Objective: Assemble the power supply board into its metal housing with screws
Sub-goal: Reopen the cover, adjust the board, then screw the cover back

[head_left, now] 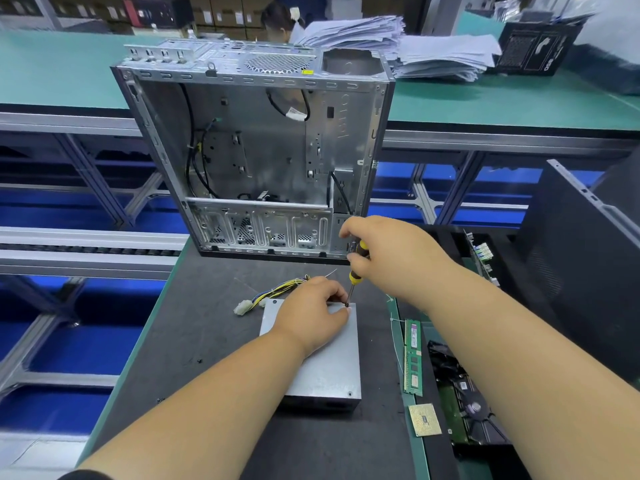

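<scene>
Nearest the lens, the grey sheet-metal power supply housing (325, 358) lies flat on the dark matte tabletop (194, 327), its lid smooth and dull, with a dark screw head showing at the near right corner and another at the far left one. At its far left, a bundle of yellow, black and blue wires (277, 289) trails off to pale plastic plugs. On the lid rests the left hand (311, 313), its fingers (341, 306) curled and pinching a small screw at the far right corner. Meeting that point is the thin steel shaft of a yellow-and-black-handled screwdriver (356, 268), gripped from above by the right hand (388, 251), whose fingers wrap the ribbed handle.

The step looks like seating this corner screw — best done by keeping the shaft square to the lid, steadying the screw until the thread bites, then pressing lightly to avoid slipping on the slick metal.

Behind stands an open silver steel computer case (256, 150), perforated and ribbed. To the right, a green memory stick (413, 358) lies in a tray.
</scene>
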